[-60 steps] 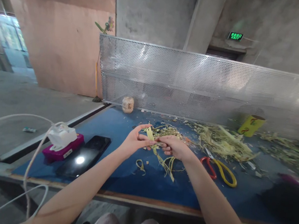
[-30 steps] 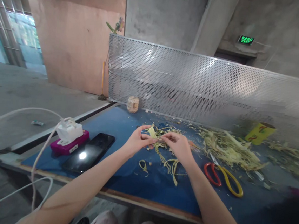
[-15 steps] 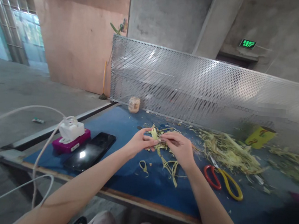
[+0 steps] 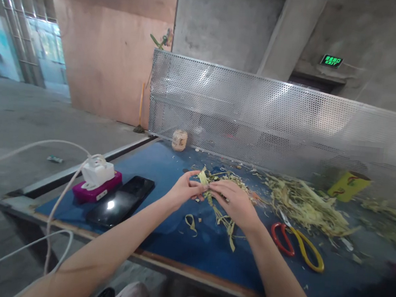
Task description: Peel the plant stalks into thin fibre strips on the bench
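Observation:
Between my hands is a bundle of pale green plant-fibre strips (image 4: 203, 178), with loose ends trailing down over the blue table. My left hand (image 4: 187, 189) pinches its upper part between thumb and fingers. From the other side my right hand (image 4: 231, 197) closes its fingertips on the same strips, close to the left fingertips. The exact spot where the right fingers grip is partly hidden. A small loop of strip (image 4: 190, 223) lies on the table below the hands. Scissors (image 4: 290, 239) with one red and one yellow handle lie to the right of my right forearm.
A heap of loose fibre (image 4: 308, 203) spreads at the right, near a yellow tin (image 4: 348, 187). On the left lie a black phone (image 4: 123, 201) and a purple power strip (image 4: 98, 189) with a white plug and cable. A perforated metal panel (image 4: 240, 110) borders the far edge.
My right hand has shifted slightly left, its fingers now lying lower and flatter over the strips. The left hand keeps its pinch. The whole view has moved slightly.

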The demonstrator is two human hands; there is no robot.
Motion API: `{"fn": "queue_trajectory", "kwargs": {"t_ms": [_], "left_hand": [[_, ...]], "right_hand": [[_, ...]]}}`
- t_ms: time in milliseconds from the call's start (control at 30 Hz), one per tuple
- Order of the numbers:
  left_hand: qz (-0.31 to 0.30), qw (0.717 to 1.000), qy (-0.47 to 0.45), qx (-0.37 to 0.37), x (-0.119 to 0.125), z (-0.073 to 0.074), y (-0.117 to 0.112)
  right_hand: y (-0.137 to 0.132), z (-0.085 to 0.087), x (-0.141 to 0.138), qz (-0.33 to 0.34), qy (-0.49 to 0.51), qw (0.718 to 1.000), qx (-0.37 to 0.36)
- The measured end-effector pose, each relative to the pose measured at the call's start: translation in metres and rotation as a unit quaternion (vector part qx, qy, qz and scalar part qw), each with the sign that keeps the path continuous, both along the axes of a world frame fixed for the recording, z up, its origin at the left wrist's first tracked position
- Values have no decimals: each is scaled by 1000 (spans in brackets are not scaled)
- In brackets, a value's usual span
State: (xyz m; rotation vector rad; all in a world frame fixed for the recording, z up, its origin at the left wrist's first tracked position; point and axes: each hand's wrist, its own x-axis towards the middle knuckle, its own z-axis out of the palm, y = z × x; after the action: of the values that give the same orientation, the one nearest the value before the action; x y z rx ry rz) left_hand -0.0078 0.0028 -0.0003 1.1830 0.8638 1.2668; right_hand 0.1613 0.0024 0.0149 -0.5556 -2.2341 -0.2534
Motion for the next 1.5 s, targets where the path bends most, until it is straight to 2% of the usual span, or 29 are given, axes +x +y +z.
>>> {"fn": "queue_trajectory", "kwargs": {"t_ms": [233,433,667,833,1000,1067,1167,1300,1400,1500], "left_hand": [[40,999,-9,-29,3,0,1],[41,998,-1,-48,5,-3,1],[42,999,15,-25,5,-5,0],[57,998,30,-6,3,-4,0],[48,998,40,18,3,-5,0],[47,998,42,25,4,-4,-1],[45,997,51,26,4,-3,-3],[52,996,67,22,6,-3,-3],[56,997,61,8,7,-4,-1],[67,997,41,-15,7,-6,1]], "right_hand": [[-2,-8,-10,-26,-8,999,45],[-1,-10,-7,-31,-56,997,50],[0,-10,-8,-30,-4,1000,-6],[2,-13,-11,-22,46,996,-75],[5,-19,-14,-51,140,968,-203],[5,-19,-16,-64,163,957,-233],[3,-17,-17,-87,143,965,-201],[-2,-16,-16,-103,56,989,-87],[0,-18,-13,-96,11,995,-10],[5,-20,-8,-80,-26,996,29]]}}
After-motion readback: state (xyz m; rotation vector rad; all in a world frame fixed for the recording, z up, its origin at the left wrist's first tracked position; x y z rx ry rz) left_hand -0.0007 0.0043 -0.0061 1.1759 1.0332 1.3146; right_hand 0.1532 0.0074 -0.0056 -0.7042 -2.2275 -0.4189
